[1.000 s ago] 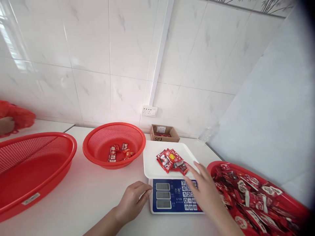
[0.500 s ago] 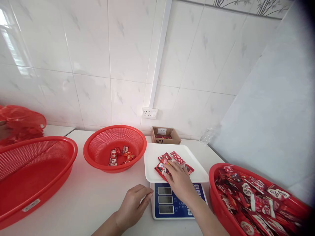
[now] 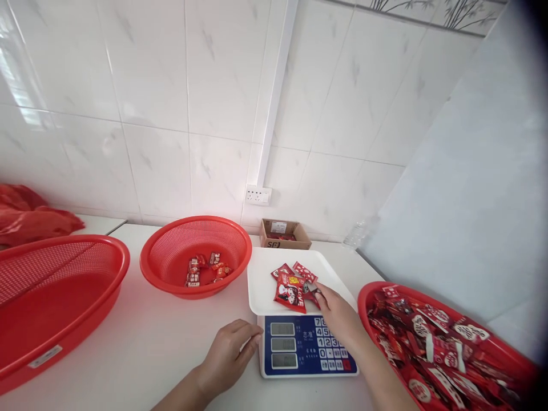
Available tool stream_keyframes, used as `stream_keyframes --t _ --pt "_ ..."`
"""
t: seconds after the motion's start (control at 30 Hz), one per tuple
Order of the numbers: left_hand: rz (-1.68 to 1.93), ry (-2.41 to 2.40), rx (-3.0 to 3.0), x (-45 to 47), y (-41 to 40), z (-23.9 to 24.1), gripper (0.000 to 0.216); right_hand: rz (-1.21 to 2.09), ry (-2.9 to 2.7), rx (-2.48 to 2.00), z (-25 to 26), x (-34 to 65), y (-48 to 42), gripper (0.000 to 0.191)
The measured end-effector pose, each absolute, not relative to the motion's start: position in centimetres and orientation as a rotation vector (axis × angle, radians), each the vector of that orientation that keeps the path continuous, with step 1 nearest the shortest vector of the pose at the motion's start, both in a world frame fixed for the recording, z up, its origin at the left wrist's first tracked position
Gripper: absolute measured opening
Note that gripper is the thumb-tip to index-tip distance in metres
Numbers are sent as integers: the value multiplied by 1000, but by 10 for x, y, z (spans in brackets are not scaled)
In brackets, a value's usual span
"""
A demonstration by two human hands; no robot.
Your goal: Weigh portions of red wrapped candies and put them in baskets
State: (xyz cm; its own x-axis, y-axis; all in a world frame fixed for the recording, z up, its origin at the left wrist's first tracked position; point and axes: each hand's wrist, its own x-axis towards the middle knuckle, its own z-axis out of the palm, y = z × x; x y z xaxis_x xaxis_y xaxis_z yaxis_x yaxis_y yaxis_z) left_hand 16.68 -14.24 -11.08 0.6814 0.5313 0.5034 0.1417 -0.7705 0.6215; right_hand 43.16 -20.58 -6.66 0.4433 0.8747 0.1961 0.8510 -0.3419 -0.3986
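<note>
A white weighing pan (image 3: 261, 294) tops the electronic scale (image 3: 308, 365), which has a blue panel, grey displays and number keys. Several small red snack packets (image 3: 290, 290) are piled on the pan, the front one printed with a cartoon and "LOVE". At the pile's right side my right hand (image 3: 340, 317) pinches the edge of a dark red packet (image 3: 314, 297) between thumb and fingers. My left hand (image 3: 229, 354) rests on the table by the scale's left edge, fingers loosely curled, with nothing visible in it.
A red basket (image 3: 363, 302) full of packets stands at right. Left of the scale is a round red basket (image 3: 149, 265) with a few packets; farther left is a large red basket (image 3: 122, 251). Behind are a cardboard box (image 3: 286, 244), red plastic bags (image 3: 34, 220) and a wall socket (image 3: 258, 195).
My right hand has drawn back rightward from over the pile to its right edge, uncovering the cartoon packet and scale keys. My left hand stays by the scale. The red bags at far left have shifted.
</note>
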Motion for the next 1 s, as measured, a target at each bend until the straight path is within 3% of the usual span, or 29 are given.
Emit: stream_keyframes --t 0.47,0.7,1.0 --pt "1001 516 2371 167 -142 -109 22 151 -1480 -2284 -60 436 -176 48" --pt "1002 505 2374 166 -142 -108 22 -28 -1258 -2009 -58 417 -253 45" --pt "1085 504 2364 168 -146 -111 21 199 -1112 -2016 -117 383 -333 34"
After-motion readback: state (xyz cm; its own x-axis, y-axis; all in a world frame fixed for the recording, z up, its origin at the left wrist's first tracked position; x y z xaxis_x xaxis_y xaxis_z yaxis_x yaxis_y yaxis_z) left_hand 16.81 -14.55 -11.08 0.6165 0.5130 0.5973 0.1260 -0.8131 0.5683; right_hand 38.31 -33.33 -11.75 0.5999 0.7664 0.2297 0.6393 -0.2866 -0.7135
